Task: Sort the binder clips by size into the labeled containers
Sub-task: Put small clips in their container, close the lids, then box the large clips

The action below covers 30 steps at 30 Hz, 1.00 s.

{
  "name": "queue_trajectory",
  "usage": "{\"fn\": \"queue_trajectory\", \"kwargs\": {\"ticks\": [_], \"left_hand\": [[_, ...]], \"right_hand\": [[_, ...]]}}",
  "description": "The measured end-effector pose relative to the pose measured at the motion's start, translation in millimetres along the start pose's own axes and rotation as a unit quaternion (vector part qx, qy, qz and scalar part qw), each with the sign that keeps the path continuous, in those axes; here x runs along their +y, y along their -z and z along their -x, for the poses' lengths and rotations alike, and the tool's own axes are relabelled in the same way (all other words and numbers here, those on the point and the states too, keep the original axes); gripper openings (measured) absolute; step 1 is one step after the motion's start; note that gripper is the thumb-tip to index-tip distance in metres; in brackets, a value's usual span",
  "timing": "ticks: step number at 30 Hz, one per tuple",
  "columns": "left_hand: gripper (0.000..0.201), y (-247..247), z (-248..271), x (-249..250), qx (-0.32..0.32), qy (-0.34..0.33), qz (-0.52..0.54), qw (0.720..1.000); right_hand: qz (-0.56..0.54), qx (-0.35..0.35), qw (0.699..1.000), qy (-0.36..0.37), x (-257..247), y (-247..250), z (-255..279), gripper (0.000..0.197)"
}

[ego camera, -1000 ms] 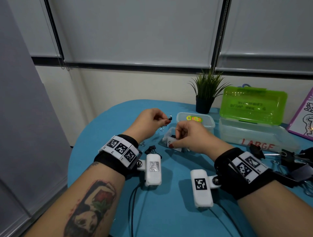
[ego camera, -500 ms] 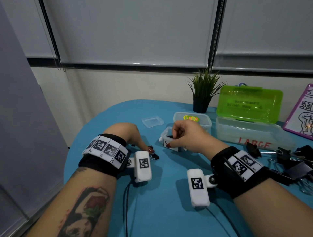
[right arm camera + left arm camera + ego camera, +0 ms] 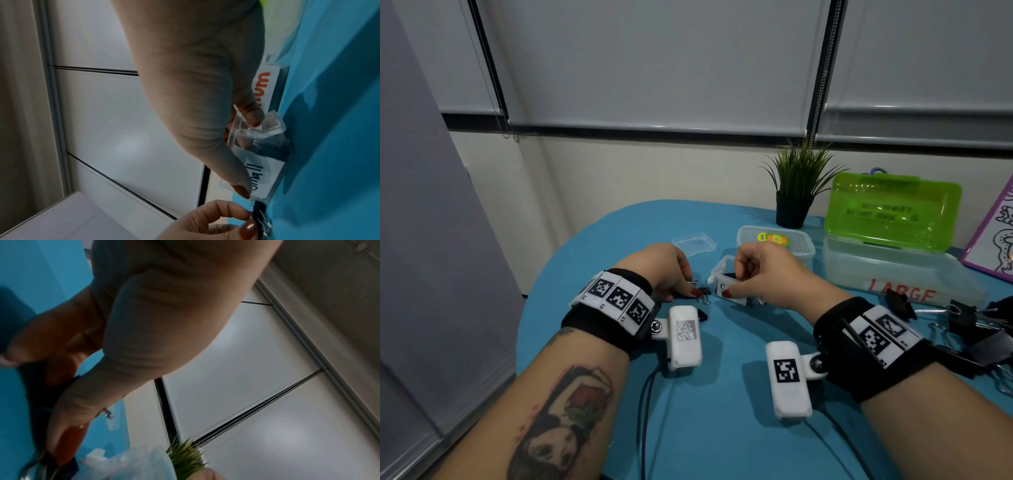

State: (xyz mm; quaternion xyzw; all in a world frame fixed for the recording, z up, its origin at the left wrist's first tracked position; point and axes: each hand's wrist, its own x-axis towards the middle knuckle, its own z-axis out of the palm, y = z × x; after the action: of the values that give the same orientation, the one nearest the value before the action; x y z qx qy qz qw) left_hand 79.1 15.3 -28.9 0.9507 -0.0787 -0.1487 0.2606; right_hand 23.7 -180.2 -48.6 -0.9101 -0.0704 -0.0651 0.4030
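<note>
On the blue table [image 3: 722, 428], my left hand [image 3: 693, 288] pinches a small black binder clip [image 3: 703, 294] between thumb and fingertip, low over the surface. The right wrist view shows those fingers on the clip [image 3: 260, 222] just below the box. My right hand [image 3: 732, 284] grips the small clear container labelled "Small" [image 3: 722, 274], thumb on its label [image 3: 258, 177], fingers over its rim. In the left wrist view the clip [image 3: 41, 464] is blurred. A second small clip [image 3: 702, 315] lies by my left wrist.
Behind stand the lidded medium container [image 3: 774, 240], the box marked LARGE [image 3: 893, 274] with its green lid up, and a potted plant [image 3: 794, 198]. A small clear lid [image 3: 693, 243] lies far left. Several large black clips [image 3: 962, 318] are piled at the right.
My left hand dropped from above the small container to the table, and now pinches a clip close to that container. The right hand stayed on the container.
</note>
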Motion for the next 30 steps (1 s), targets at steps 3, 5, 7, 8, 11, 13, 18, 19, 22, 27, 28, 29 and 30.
{"fn": "queue_trajectory", "kwargs": {"ticks": [3, 5, 7, 8, 11, 13, 18, 19, 22, 27, 28, 29, 30], "left_hand": [[0.03, -3, -4, -2, -0.002, -0.008, 0.033, 0.999], [0.029, -5, -7, -3, -0.001, -0.014, 0.037, 0.999], [0.03, -6, -10, -4, 0.001, -0.018, 0.038, 0.999], [0.031, -6, -10, -4, 0.002, -0.021, 0.039, 0.999], [0.031, -6, -10, -5, 0.006, -0.037, 0.035, 0.999], [0.03, -7, -11, -4, 0.008, -0.046, 0.031, 0.998], [0.026, -8, -12, -3, 0.015, -0.071, 0.05, 0.996], [0.026, -8, -13, -3, 0.027, -0.081, 0.066, 0.994], [0.027, -5, -16, 0, 0.133, -0.132, 0.171, 0.967], [0.025, -11, -11, 14, 0.165, -0.243, 0.304, 0.906], [0.022, -14, -12, 16, 0.142, -0.26, 0.301, 0.906], [0.018, -16, -13, 17, 0.121, -0.27, 0.288, 0.911], [0.013, -18, -14, 17, 0.1, -0.277, 0.27, 0.917]], "right_hand": [[-0.003, 0.001, 1.0, -0.002, 1, 0, -1, 0.034], [-0.001, 0.002, 1.0, -0.001, 1, -1, -1, 0.034], [0.0, 0.001, 1.0, -0.001, 1, -1, 0, 0.034], [-0.001, 0.001, 1.0, 0.0, 1, 0, 0, 0.034], [-0.005, -0.001, 1.0, 0.002, 1, 0, 0, 0.034], [-0.006, -0.001, 1.0, 0.001, 2, 0, -1, 0.034], [-0.007, 0.0, 1.0, 0.004, 3, -1, -1, 0.034], [-0.008, 0.0, 1.0, 0.004, 3, -1, -2, 0.034], [-0.012, 0.0, 1.0, 0.002, 3, -1, -2, 0.035], [-0.008, -0.003, 1.0, 0.007, 3, -1, -2, 0.033], [-0.01, -0.004, 1.0, 0.008, 3, -1, -2, 0.033], [-0.013, -0.007, 1.0, 0.009, 2, -1, -2, 0.034], [-0.015, -0.009, 1.0, 0.009, 1, -1, -1, 0.034]]}}
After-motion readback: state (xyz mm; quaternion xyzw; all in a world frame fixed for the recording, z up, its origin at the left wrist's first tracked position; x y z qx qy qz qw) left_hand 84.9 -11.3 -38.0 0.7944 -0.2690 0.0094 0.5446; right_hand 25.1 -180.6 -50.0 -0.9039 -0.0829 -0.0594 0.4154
